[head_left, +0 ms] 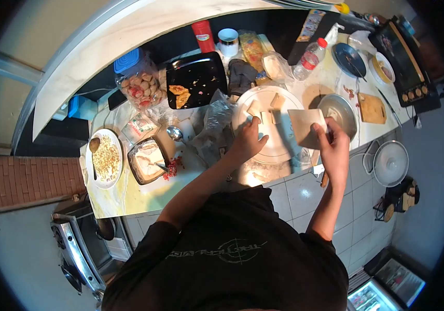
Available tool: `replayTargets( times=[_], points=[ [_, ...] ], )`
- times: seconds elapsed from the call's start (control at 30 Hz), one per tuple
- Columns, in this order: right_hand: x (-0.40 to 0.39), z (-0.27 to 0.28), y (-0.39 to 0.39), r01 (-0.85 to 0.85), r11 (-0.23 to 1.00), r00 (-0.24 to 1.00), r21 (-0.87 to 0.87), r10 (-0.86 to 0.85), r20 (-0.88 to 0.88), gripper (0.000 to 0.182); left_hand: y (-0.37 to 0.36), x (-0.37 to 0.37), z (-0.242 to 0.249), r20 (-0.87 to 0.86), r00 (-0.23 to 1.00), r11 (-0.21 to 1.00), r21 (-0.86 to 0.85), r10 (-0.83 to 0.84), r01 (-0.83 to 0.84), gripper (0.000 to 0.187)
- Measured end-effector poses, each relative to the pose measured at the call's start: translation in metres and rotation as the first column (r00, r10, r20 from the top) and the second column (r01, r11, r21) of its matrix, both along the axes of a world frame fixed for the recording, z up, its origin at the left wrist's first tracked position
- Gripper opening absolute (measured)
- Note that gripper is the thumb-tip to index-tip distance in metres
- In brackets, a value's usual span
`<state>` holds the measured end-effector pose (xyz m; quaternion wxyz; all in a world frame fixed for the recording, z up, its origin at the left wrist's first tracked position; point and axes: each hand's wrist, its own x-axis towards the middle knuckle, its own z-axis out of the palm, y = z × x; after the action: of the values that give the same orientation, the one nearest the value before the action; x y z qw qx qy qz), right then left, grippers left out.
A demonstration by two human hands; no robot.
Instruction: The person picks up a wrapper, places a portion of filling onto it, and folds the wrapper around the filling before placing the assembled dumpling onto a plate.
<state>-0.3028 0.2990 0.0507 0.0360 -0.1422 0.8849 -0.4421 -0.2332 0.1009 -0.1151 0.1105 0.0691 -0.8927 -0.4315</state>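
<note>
My right hand (334,147) pinches a flat, square, pale brown piece (305,124) by its right edge and holds it up beside the plate. The piece's exact kind cannot be told. Over the left part of a large white plate (279,153) is my left hand (248,140), thumb and fingers apart. Its fingertips are right at a pale cut piece (253,109) on the plate. Another pale block (277,100) lies farther back on the same plate. Partly behind the square piece stands a metal bowl (347,111).
Left of me are a plate of chopped food (107,160) with a spoon and a dark-rimmed container (148,160) of creamy food. Behind them are a black tray (196,78) and a crumpled plastic bag (217,122). A cutting board (372,108) and a bottle (311,59) are on the right.
</note>
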Motion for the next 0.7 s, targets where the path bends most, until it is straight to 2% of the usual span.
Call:
replayTargets(
  times=[0.07,0.1,0.13,0.2,0.23,0.37,0.47,0.53,0.67,0.7],
  points=[
    [0.012,-0.007,0.015,0.039,0.999,0.999,0.034,-0.039,0.006,0.020,0.017,-0.013,-0.005,0.239,0.970,0.997,-0.064,0.052,-0.038,0.049],
    [0.018,-0.009,0.022,0.070,0.996,0.997,0.050,-0.071,0.021,0.020,0.022,-0.016,-0.004,0.184,0.981,0.997,0.025,0.061,-0.067,0.055],
    [0.024,-0.012,0.029,0.100,0.993,0.994,0.065,-0.103,0.036,0.020,0.024,-0.018,-0.008,0.184,0.982,0.998,0.021,0.047,-0.051,0.055],
    [0.032,-0.019,0.042,0.130,0.990,0.989,0.047,-0.133,0.061,0.020,0.027,-0.022,-0.011,0.017,0.994,0.992,-0.057,0.111,-0.110,0.055],
    [0.035,-0.019,0.046,0.138,0.990,0.987,0.021,-0.140,0.085,0.019,0.027,-0.022,-0.007,0.097,0.990,0.990,-0.100,0.106,-0.096,0.051],
    [0.041,-0.026,0.054,0.150,0.988,0.978,-0.041,-0.143,0.151,0.019,0.022,-0.020,-0.006,0.137,0.988,0.976,-0.213,0.068,-0.038,0.047],
    [0.038,-0.030,0.055,0.147,0.988,0.980,-0.054,-0.139,0.141,0.019,0.011,-0.025,-0.012,0.042,0.997,0.976,-0.210,0.061,-0.051,0.044],
    [0.037,-0.031,0.054,0.140,0.989,0.982,-0.058,-0.131,0.134,0.018,0.009,-0.028,-0.013,-0.030,0.998,0.960,-0.273,0.062,-0.068,0.049],
    [0.032,-0.031,0.047,0.124,0.988,0.985,-0.093,-0.111,0.133,0.017,0.016,-0.033,-0.015,-0.012,0.999,0.959,-0.279,0.042,-0.044,0.057],
    [0.030,-0.033,0.047,0.118,0.989,0.986,-0.088,-0.106,0.126,0.017,0.018,-0.035,-0.010,0.047,0.997,0.966,-0.257,0.053,-0.039,0.060]
  ],
)
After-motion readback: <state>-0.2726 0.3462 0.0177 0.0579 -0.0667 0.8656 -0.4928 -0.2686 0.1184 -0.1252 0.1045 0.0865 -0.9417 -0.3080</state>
